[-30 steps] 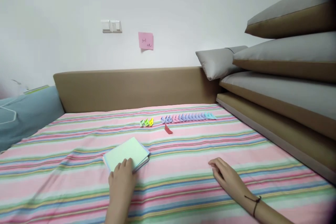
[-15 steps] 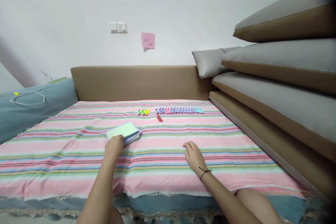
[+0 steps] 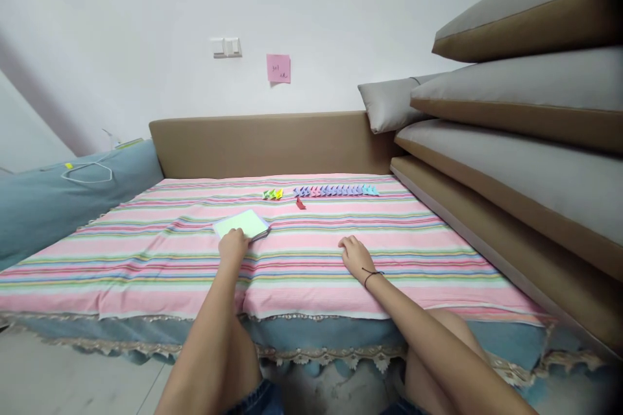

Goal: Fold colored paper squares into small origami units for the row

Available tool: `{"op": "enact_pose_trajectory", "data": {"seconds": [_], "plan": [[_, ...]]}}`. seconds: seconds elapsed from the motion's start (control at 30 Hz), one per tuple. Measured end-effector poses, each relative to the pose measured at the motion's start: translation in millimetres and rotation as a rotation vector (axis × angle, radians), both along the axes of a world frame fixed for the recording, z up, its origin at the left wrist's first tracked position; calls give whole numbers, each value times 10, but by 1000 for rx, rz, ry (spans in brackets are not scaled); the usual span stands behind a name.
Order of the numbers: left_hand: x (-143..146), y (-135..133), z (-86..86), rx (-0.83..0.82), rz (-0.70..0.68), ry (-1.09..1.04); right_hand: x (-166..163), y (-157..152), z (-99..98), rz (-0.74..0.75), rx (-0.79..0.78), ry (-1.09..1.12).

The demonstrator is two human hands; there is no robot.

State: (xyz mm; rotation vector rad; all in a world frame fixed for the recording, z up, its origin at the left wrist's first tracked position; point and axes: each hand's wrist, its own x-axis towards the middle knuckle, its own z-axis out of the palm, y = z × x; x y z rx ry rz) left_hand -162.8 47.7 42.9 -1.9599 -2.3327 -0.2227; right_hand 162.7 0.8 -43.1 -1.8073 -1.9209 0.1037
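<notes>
My left hand (image 3: 233,246) is closed on the near edge of a stack of paper sheets (image 3: 243,222), its fingers partly hidden. A pale green sheet lies on top of the stack, with darker edges showing at the right. Resting on the striped cloth, my right hand (image 3: 354,253) holds nothing, its fingers loosely bent and apart. Beyond the hands stands a row of small folded paper pieces (image 3: 341,190), mostly purple with pink and light blue ones. To its left are a few green and yellow folded pieces (image 3: 272,194). One red folded piece (image 3: 300,203) lies just in front of the row.
A striped pink cloth (image 3: 302,285) covers the sofa seat. Large grey-brown cushions (image 3: 511,136) are piled along the right side, and a brown backrest (image 3: 267,146) runs behind. On the left, a white cable (image 3: 87,172) lies on a blue armrest (image 3: 39,207).
The view has tilted downward and turned slightly left. The stack in my left hand now looks flatter to the cloth. My right hand still rests in about the same place.
</notes>
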Motion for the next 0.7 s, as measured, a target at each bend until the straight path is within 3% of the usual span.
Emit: {"op": "enact_pose_trajectory", "data": {"seconds": [0.17, 0.37, 0.57, 0.7], "plan": [[46, 80, 75, -27, 24, -16, -24, 195, 160, 2, -115, 8], [151, 176, 52, -9, 106, -65, -238, 597, 306, 120, -131, 56], [288, 227, 30, 95, 185, -79, -518, 1461, 440, 108, -76, 84], [415, 300, 23, 154, 77, -72, -721, 2137, 551, 62, -60, 57]]}}
